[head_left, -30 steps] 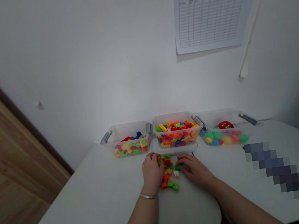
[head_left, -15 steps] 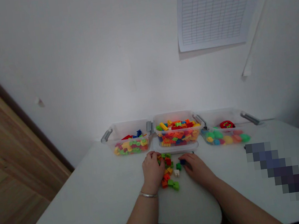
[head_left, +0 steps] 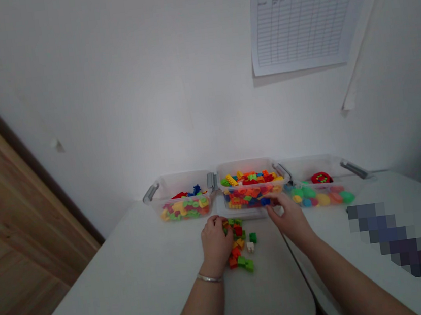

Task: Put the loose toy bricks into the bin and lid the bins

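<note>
We cup our left hand (head_left: 213, 240) loosely against the heap of small coloured plastic bricks (head_left: 240, 248) on the white table (head_left: 141, 278), penning them in. Our right hand (head_left: 290, 218) reaches the middle clear plastic bin (head_left: 244, 163), fingertips close together; whether they grip anything, we cannot tell.

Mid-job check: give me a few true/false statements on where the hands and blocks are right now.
1. The left hand rests on the loose block pile. True.
2. The right hand lies flat on that pile too. False: its fingertips are at the front of the middle bin.
3. The bangle is on the right wrist. False: it is on the left wrist.
4. The middle bin holds coloured blocks. True.
</note>
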Demonstrator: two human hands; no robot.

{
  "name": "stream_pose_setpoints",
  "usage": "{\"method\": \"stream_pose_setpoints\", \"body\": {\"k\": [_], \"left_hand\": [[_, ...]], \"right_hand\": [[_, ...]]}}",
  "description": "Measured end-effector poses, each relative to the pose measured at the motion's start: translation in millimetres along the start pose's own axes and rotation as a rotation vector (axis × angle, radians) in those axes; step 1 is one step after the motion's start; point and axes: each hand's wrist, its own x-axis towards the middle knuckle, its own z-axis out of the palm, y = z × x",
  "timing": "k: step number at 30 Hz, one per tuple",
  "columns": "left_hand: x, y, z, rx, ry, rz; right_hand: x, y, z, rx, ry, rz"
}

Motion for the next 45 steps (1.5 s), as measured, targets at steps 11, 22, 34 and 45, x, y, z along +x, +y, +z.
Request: {"method": "stream_pose_setpoints", "body": {"k": [11,22,34,45], "left_hand": [[0.1,-1.0,1.3,-0.013,0.001,0.001],[0.1,-2.1,1.5,-0.014,0.013,0.013],[0.2,-2.5,4.1,-0.01,0.028,0.027],[-0.8,-2.2,8.7,-0.02,0.044,0.032]], "right_hand": [[101.7,-10.3,1.6,-0.092,0.023,0.123],[107.7,-12.2,14.1,-0.372,-0.162,0.095],[1.5,-48.5,24.0,-0.014,-0.19,-0.292],[-51.7,-20.5,44.2,0.006,-0.585,-0.093]]}}
